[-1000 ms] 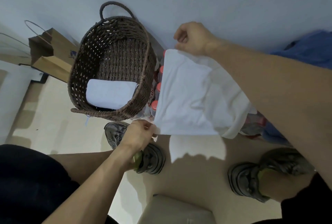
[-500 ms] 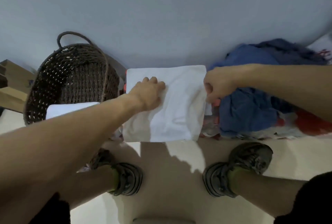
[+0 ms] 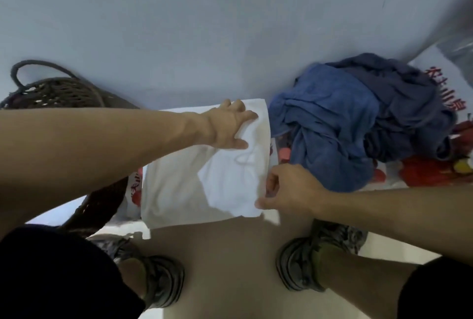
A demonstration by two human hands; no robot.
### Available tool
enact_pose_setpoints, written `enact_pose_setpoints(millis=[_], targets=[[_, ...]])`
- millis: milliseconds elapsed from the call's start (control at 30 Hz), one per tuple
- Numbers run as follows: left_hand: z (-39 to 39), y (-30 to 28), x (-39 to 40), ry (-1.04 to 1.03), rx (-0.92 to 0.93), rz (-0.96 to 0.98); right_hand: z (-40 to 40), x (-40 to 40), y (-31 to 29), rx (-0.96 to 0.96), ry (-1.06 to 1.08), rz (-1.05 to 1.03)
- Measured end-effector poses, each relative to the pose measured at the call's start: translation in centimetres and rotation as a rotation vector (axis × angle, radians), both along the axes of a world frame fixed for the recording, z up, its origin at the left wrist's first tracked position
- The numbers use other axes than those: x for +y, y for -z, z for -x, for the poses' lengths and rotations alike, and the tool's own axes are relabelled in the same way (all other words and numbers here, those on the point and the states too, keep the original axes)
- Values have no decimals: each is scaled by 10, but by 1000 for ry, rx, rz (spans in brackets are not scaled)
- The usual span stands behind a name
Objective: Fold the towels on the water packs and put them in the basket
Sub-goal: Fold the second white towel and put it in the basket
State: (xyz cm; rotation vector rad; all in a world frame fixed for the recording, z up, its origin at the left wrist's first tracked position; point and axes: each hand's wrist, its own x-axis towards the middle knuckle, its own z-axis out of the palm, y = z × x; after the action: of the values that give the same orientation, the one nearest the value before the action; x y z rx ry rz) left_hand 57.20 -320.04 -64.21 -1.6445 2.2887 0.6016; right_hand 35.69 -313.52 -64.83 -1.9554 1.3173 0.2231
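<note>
View from my head, looking down. A white towel (image 3: 204, 177), partly folded, lies flat on top of the water packs (image 3: 281, 152), whose red-and-white wrapping shows at the towel's left and right edges. My left hand (image 3: 227, 126) rests on the towel's far right corner with the fingers spread and fairly straight, the palm pressing the cloth down; this grip is flat, not closed on anything. My right hand (image 3: 289, 188) sits at the towel's near right edge, fingers curled, the thumb and fingertips pinching the hem of the cloth there. A crumpled blue towel (image 3: 345, 119) lies heaped on the packs just to the right of the white one, its edge touching or nearly touching the white towel's right side; I cannot tell which. The woven basket (image 3: 58, 90) stands to the left of the packs, largely hidden behind my left forearm, with its handle loop and dark rim showing; its inside is out of sight. Below the packs, both of my shoes (image 3: 302, 265) stand on the pale floor (image 3: 225, 254), well apart, and a plain wall (image 3: 230, 24) rises behind everything.
</note>
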Motion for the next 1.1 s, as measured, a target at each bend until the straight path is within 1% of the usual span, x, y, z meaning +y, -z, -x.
enact_pose_setpoints(millis=[67,133,167,233,300,400,433,500,567,600,700,767,867,933,1000,1100], targets=[[4,5,-4,7,-48,9,-3,2,3,-84,-19,4],[4,7,-6,16,-68,20,-5,3,4,-125,12,2],[3,8,-7,19,-73,22,-5,4,3,-108,20,-6],[2,8,-7,22,-83,19,-3,7,2,0,-13,-12],[1,7,-9,19,-96,12,0,8,4,101,-62,31],[1,8,-14,3,-101,-2,0,5,7,99,-80,110],[2,9,-16,-5,-108,-11,-2,4,7,93,-80,105],[2,9,-20,-25,-120,-34,-1,2,9,38,-40,4],[1,8,-25,-39,-121,-59,4,1,10,-51,39,-162],[1,8,-27,-42,-122,-69,6,1,11,-82,60,-191],[0,8,-30,-37,-119,-80,10,-3,9,-165,72,-117],[-1,10,-30,-26,-110,-76,13,-6,3,-233,30,-109],[-4,10,-29,-11,-108,-68,20,-11,-6,-368,-55,-199],[-5,11,-28,-8,-102,-63,25,-12,-8,-435,-61,-286],[-5,12,-27,-4,-96,-49,29,-11,-8,-450,-17,-365],[-5,13,-26,-7,-93,-33,34,-4,-5,-399,80,-440]])
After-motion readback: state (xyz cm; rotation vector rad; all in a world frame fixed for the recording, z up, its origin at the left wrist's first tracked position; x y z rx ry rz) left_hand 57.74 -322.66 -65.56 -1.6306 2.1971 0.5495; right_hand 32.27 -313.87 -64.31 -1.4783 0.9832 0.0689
